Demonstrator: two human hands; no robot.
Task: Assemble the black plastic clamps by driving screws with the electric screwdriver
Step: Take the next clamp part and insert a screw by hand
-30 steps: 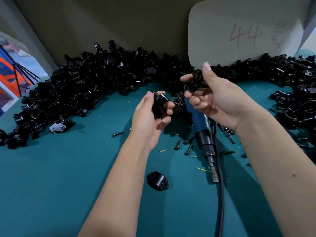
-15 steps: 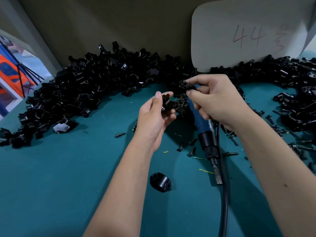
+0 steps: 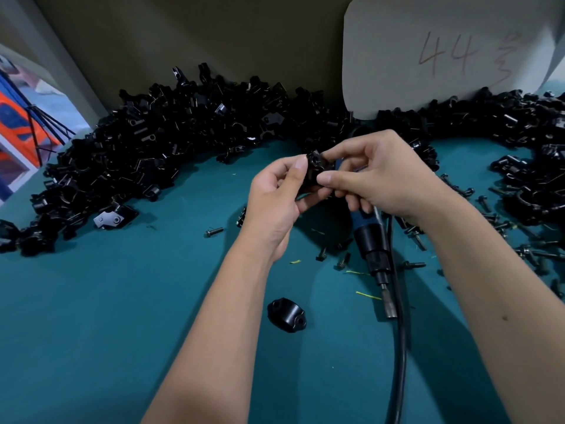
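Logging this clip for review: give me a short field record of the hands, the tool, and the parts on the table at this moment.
left hand: pinches clamp piece
right hand: pinches same clamp piece, also holds electric screwdriver
screwdriver bit: points toward camera, not on a screw
loose clamp half: lies on teal table
screws: scattered right of centre
parts pile: along back wall

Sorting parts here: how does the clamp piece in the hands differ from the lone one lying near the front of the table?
The held clamp piece is up off the table, pinched by left hand and right hand; the lone clamp piece lies untouched on the mat. Fingers largely hide the first; the second shows fully, with two holes. Both are black.
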